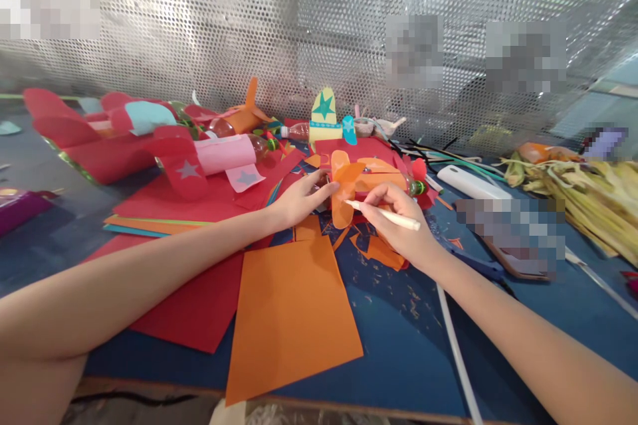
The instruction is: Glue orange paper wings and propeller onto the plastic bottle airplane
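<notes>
My right hand [399, 222] pinches a white pen [399, 218], its tip against an orange paper strip with rounded ends [341, 212]. This strip stands on the near left end of a plastic bottle wrapped in orange paper [381, 180], which has a green cap at its right end. My left hand [302, 200] grips the bottle's left end, thumb next to the orange strip; part of its fingers is hidden behind the craft. Orange paper scraps [381, 252] lie just below. A large orange paper sheet [294, 319] is spread nearer the table edge.
Red paper sheets [199, 305] lie under my left forearm. Finished-looking bottle planes stand behind: a red one [109, 149], a pink one [226, 154] and a yellow one [325, 129]. To the right are a phone [503, 239], a white glue gun [473, 182] and dried husks [593, 199].
</notes>
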Action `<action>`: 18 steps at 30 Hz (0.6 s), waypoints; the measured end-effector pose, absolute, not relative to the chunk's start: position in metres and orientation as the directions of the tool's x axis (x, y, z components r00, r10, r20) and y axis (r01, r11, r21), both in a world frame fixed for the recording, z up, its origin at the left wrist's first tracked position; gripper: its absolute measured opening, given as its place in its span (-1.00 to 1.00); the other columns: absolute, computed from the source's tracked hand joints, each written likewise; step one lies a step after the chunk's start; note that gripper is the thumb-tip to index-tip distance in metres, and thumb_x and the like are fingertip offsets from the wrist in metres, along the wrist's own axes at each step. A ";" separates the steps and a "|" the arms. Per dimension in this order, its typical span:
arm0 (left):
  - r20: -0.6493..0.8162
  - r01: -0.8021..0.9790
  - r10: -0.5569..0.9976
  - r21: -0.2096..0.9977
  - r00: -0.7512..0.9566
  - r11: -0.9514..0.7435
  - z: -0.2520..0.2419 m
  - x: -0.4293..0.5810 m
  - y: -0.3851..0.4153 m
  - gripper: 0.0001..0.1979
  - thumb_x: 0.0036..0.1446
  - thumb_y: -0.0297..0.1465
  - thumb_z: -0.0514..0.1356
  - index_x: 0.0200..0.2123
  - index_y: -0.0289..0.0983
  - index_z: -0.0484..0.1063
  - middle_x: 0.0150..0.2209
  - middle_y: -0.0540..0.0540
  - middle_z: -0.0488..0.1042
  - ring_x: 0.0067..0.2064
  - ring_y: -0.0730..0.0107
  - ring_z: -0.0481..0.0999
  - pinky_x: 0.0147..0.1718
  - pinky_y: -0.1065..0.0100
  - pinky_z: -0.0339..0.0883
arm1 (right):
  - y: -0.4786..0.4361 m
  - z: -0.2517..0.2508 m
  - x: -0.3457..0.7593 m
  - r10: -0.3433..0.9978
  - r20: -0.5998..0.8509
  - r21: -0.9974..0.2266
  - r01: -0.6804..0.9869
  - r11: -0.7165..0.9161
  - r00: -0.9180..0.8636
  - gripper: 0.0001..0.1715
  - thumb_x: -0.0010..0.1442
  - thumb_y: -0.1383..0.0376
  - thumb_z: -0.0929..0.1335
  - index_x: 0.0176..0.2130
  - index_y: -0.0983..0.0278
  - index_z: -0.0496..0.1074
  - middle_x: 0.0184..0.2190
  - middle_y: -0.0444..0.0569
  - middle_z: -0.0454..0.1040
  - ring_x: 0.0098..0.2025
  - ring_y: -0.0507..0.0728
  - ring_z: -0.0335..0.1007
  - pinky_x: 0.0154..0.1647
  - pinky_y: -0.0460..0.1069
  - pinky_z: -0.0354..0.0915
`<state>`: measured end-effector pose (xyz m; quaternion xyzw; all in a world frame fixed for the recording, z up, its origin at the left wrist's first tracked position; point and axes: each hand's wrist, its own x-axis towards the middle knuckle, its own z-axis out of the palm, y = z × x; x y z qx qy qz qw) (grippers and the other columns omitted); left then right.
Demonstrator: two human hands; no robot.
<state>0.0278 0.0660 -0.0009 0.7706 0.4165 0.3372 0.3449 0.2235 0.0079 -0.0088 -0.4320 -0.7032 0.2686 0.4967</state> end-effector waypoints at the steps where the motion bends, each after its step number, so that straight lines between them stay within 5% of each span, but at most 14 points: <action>1: 0.233 0.402 0.873 0.816 0.428 -0.415 -0.001 0.028 0.066 -0.43 0.15 -0.04 -0.01 0.06 -0.33 0.29 -0.17 -0.12 0.50 -0.17 0.23 0.47 -0.11 0.25 0.35 | 0.008 -0.009 0.224 0.874 0.466 -0.808 0.337 0.484 -0.138 -0.75 0.17 0.15 0.38 -0.40 0.22 0.28 -0.46 -0.16 0.36 -0.42 0.01 0.28 -0.39 -0.07 0.23; 18: 0.238 0.408 0.878 0.814 0.414 -0.413 -0.001 0.026 0.066 -0.43 0.14 0.00 -0.01 0.05 -0.27 0.33 -0.03 -0.10 0.51 0.03 0.14 0.44 0.02 0.23 0.32 | 0.004 0.001 0.221 0.872 0.459 -0.806 0.332 0.489 -0.172 -0.77 0.16 0.18 0.35 -0.42 0.23 0.24 -0.47 -0.16 0.33 -0.48 -0.02 0.21 -0.47 -0.09 0.18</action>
